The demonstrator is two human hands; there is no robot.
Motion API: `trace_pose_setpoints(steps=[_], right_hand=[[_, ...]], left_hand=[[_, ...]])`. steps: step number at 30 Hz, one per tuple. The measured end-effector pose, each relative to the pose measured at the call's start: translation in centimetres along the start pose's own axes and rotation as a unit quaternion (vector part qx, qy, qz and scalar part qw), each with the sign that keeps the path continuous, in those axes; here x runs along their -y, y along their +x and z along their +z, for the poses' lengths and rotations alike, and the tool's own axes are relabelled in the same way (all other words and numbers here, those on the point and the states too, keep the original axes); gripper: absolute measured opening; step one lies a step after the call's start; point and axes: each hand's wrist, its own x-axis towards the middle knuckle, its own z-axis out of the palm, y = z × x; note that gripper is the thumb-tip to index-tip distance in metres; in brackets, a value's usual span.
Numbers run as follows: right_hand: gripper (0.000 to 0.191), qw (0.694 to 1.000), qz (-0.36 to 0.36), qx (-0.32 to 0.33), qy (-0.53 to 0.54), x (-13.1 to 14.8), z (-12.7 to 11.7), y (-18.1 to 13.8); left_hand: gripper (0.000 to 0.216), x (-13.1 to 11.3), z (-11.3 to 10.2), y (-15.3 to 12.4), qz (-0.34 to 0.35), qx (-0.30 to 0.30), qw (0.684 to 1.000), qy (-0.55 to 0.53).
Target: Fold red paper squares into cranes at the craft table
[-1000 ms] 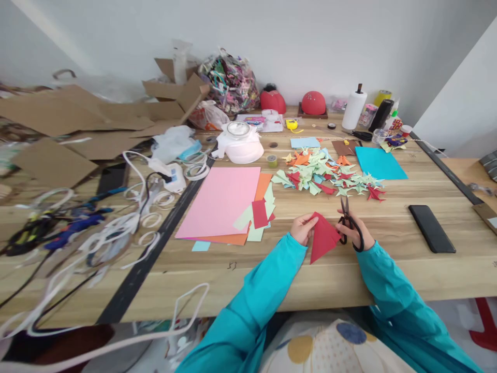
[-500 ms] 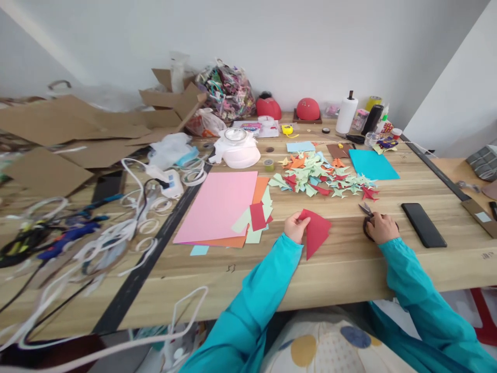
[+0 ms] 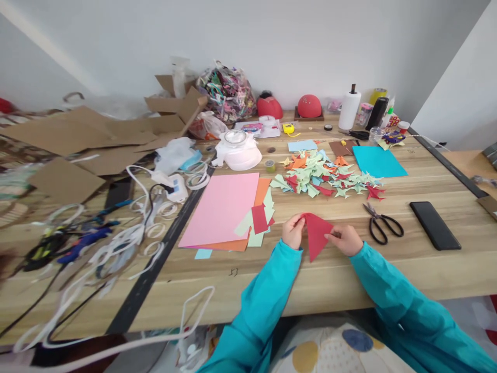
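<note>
A folded piece of red paper (image 3: 316, 234), roughly triangular with one point hanging down, is held between both hands above the table front. My left hand (image 3: 294, 231) pinches its upper left corner. At its right corner, the thumb and fingers of my right hand (image 3: 347, 240) are closed on the edge. Black-handled scissors (image 3: 382, 224) lie on the wood to the right of that hand, blades slightly apart. Beyond the paper is a heap of folded paper cranes (image 3: 318, 173) in green, orange, red and blue. Small red and green paper offcuts (image 3: 259, 219) lie to the left.
Pink sheets (image 3: 223, 207) are stacked at left, near tangled white cables (image 3: 116, 248) and a cardboard box (image 3: 93, 129). A black phone (image 3: 434, 225) lies right of the scissors. A turquoise sheet (image 3: 380, 161) and a white paper roll (image 3: 349, 110) are farther back.
My right hand has let go of the scissors, leaving them on the table, and moved left to grip the red paper's right corner. My left hand still holds the paper. The view has shifted slightly.
</note>
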Motion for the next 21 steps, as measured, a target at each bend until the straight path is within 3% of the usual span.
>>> trace_pose_setpoints(steps=[3,5,6,11,13,14,16,17,18,21], right_hand=[[0.031,0.999,0.013,0.001,0.036,-0.7,-0.9,0.9],[0.034,0.997,0.019,-0.007,0.080,-1.1,-1.6,1.6],[0.036,0.993,0.026,-0.002,0.112,-1.3,-1.9,1.9],[0.041,0.980,0.079,-0.017,0.184,-1.7,-2.5,3.3],[0.042,0.976,0.095,-0.031,0.194,-1.7,-2.5,3.5],[0.042,0.974,0.101,-0.035,0.198,-1.7,-2.5,3.6],[0.042,0.972,0.109,-0.037,0.206,-1.7,-2.5,3.7],[0.041,0.971,0.112,-0.037,0.208,-1.7,-2.5,3.7],[0.041,0.971,0.113,-0.038,0.208,-1.6,-2.4,3.8],[0.039,0.973,0.104,-0.041,0.202,-1.3,-2.4,4.0]], left_hand=[[0.025,-1.6,-2.7,1.2,0.052,-0.012,0.988,0.144],[0.025,-3.0,-5.0,2.2,0.114,0.004,0.945,0.305],[0.028,-3.7,-6.1,2.7,0.143,0.020,0.908,0.392],[0.031,-5.6,-10.2,4.4,0.106,0.007,0.857,0.504],[0.036,-5.9,-10.6,4.3,0.092,-0.005,0.758,0.646],[0.039,-6.0,-10.4,4.2,0.105,-0.047,0.715,0.690],[0.039,-6.2,-9.1,3.5,0.136,-0.111,0.674,0.718],[0.038,-6.3,-8.0,3.0,0.157,-0.108,0.682,0.706],[0.036,-6.3,-6.6,2.5,0.180,-0.077,0.712,0.675],[0.045,-5.4,-1.7,0.8,0.235,0.089,0.848,0.466]])
